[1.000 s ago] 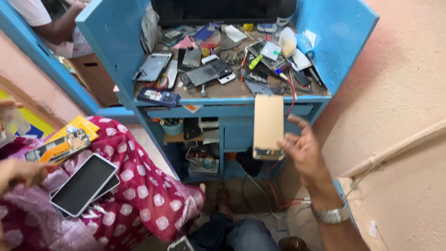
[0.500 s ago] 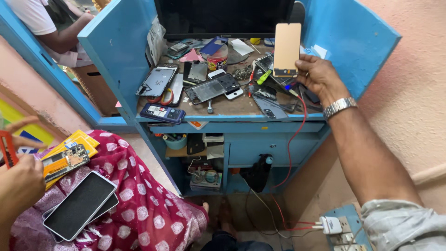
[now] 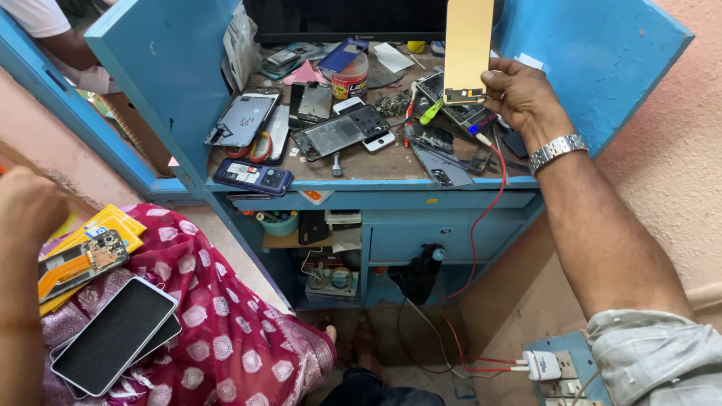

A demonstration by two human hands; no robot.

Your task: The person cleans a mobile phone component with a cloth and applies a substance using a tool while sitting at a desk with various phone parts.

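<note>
head view, nearest first: a phone with a dark screen [image 3: 113, 334] lies face up on the red patterned cloth [image 3: 233, 323] at lower left, with a yellow packet [image 3: 90, 244] and an opened phone part with an orange ribbon [image 3: 79, 263] just beside it. the left hand [image 3: 30, 207] hangs above that packet at the frame's left edge, seen from the back; whether its fingers are spread or curled cannot be told, and it touches nothing visible.

under the blue table [image 3: 376, 184], an open shelf holds a teal cup [image 3: 282, 223] with small tools standing in it, and a lower shelf holds a small box of parts [image 3: 331, 280].

on the table top lie a blue phone [image 3: 252, 177], an opened phone frame [image 3: 342, 131], a back cover [image 3: 242, 119] and a small red-labelled tub [image 3: 350, 75] farther back.

the right hand [image 3: 526, 98], wearing a metal watch [image 3: 556, 150], pinches the lower edge of a tan phone panel [image 3: 468, 45] between thumb and fingers, holding it upright above the table's far right side.
</note>
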